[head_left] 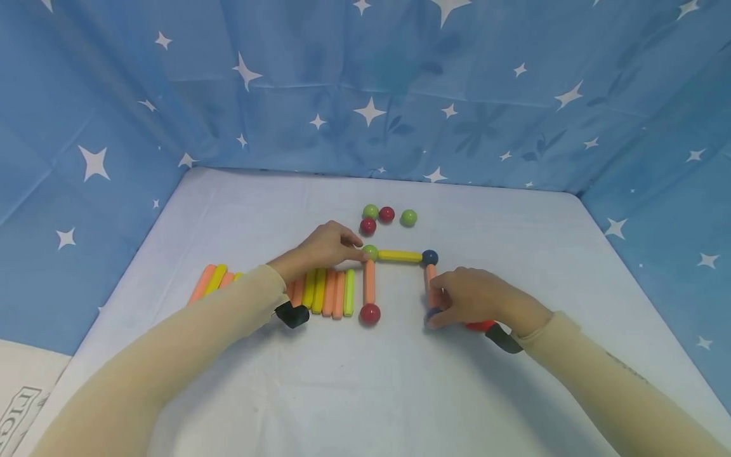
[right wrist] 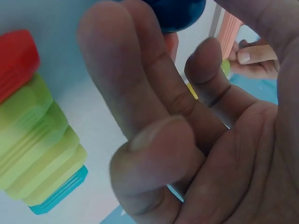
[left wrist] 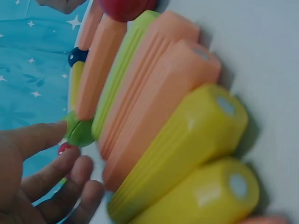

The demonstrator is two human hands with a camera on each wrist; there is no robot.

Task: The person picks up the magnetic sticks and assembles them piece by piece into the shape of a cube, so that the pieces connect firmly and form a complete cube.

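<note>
A frame of toy rods and balls lies on the white table. It has a green ball [head_left: 370, 252], a yellow rod [head_left: 400, 256], a dark blue ball [head_left: 430, 257], two orange rods [head_left: 370, 282] and a red ball [head_left: 370, 314] at the near left end. My left hand [head_left: 328, 246] touches the green ball at its left side with a digit, the other fingers loosely bent beside it. At the near right end, my right hand [head_left: 474, 295] holds the second blue ball [right wrist: 182, 14] between thumb and fingers. Those fingers partly cover the right orange rod [head_left: 431, 276].
Several orange, yellow and green rods [head_left: 338, 295] lie in a row under my left forearm. Loose red and green balls [head_left: 386, 214] sit beyond the frame. Red, light green and turquoise rods [right wrist: 42, 140] lie near my right wrist. A blue starred curtain [head_left: 371, 82] surrounds the table.
</note>
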